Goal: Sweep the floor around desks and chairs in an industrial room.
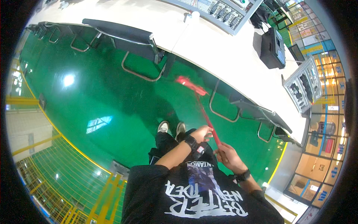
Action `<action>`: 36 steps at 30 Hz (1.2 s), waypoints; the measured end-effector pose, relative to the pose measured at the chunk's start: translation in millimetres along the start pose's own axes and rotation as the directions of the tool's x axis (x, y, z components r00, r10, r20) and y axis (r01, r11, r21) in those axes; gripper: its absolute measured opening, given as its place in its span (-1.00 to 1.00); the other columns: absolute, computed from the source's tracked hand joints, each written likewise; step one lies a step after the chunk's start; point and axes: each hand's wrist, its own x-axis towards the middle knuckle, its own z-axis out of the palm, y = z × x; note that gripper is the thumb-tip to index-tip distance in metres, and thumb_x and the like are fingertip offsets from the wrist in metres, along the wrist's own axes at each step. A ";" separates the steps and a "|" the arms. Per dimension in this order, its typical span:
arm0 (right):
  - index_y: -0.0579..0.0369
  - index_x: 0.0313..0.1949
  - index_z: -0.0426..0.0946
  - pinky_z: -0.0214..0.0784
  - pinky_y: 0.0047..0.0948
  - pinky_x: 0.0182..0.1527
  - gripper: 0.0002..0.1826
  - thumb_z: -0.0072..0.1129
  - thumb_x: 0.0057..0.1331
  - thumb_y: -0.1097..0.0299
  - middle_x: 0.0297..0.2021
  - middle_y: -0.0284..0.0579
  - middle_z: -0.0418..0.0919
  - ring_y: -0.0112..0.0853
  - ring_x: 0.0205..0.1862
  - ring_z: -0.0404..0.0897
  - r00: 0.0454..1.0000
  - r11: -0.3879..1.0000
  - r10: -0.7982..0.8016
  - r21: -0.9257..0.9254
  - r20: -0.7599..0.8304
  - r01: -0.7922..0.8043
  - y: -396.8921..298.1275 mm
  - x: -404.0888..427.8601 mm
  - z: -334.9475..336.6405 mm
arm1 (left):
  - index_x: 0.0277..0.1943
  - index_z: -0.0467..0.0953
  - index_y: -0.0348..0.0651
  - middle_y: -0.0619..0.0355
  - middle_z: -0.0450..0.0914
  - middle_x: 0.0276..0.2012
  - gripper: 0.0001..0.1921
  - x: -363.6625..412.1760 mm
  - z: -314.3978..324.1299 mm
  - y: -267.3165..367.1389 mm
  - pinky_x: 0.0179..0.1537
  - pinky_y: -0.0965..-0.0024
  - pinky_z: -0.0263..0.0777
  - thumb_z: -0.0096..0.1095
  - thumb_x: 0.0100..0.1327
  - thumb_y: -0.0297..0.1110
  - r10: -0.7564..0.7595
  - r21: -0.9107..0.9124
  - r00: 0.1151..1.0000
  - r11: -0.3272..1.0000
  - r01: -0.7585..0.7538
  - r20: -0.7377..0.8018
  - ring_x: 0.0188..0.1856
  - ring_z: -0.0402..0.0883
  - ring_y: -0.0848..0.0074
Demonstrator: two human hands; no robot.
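Observation:
A red long-handled tool, perhaps a broom or mop, slants up and left from my hands; its red head (193, 86) is blurred and lies over the green floor beside the bench. My left hand (202, 134) holds the middle part of the red handle (206, 116), its fingers curled loosely at the shaft. Lower and to the right, my right hand (228, 157) is closed around the handle near its lower end. Both wrists wear dark bands or watches. My shoes (163, 126) stand on the green floor, left of the handle.
A long white bench (212, 53) curves across the front and right, with dark metal-framed chairs (125, 36) along it. On it are an equipment panel (223, 14), a black case (272, 49) and another panel (303, 84). Yellow railing (70, 145) and mesh lie left and behind.

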 end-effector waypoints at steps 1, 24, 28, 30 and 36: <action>0.21 -0.07 0.19 0.17 -0.60 -0.58 -0.67 -0.21 0.27 0.25 -0.49 -0.13 0.45 -0.53 -0.63 0.32 1.000 1.000 0.012 -0.007 0.001 -0.012 -9.6 14.5 2.2 | -0.26 0.37 -0.03 0.27 0.43 -0.30 -0.85 -3.6 6.6 13.6 -0.31 0.41 0.33 0.02 0.13 -0.23 -0.019 0.047 1.000 0.999 0.018 0.004 -0.30 0.42 0.56; 0.10 -0.55 0.30 0.23 -0.49 -0.48 -0.86 -0.03 0.13 0.39 -0.66 -0.22 0.30 -0.41 -0.58 0.35 0.858 0.875 0.484 0.109 -0.172 -0.471 59.9 367.9 -125.4 | -0.54 0.36 -0.21 -0.07 0.36 -0.73 -0.68 18.8 -10.5 -146.4 -0.70 0.29 0.17 0.10 0.10 -0.11 0.434 0.521 0.456 0.850 0.078 -0.777 -0.68 0.38 0.11; 0.12 -0.57 0.32 0.30 -0.55 -0.47 -0.87 -0.04 0.11 0.40 -0.64 -0.25 0.37 -0.44 -0.55 0.40 0.890 0.891 0.435 0.203 -0.136 -0.405 -15.2 443.1 -146.4 | -0.53 0.36 -0.19 -0.06 0.39 -0.72 -0.68 91.8 -19.8 -77.4 -0.69 0.22 0.22 0.08 0.10 -0.10 0.581 0.600 0.368 0.797 -0.074 -0.726 -0.68 0.41 0.12; 0.17 -0.47 0.31 0.35 -0.52 -0.43 -0.90 -0.07 0.16 0.42 -0.57 -0.21 0.42 -0.42 -0.49 0.46 0.943 0.944 0.320 0.116 -0.092 -0.309 -63.2 479.8 -144.5 | -0.54 0.35 -0.20 -0.06 0.42 -0.71 -0.68 126.7 -18.5 -25.2 -0.67 0.18 0.28 0.06 0.11 -0.11 0.581 0.568 0.338 0.809 -0.147 -0.740 -0.66 0.43 0.11; 0.25 -0.42 0.28 0.34 -0.45 -0.43 -0.83 -0.11 0.19 0.37 -0.52 -0.13 0.42 -0.40 -0.54 0.40 0.961 0.887 0.146 -0.398 -0.237 -0.233 -134.1 547.0 -113.9 | -0.48 0.37 -0.23 -0.08 0.46 -0.66 -0.71 170.2 -9.7 51.7 -0.62 0.19 0.36 -0.06 0.18 -0.16 0.563 0.469 0.333 0.822 -0.323 -0.757 -0.61 0.48 0.11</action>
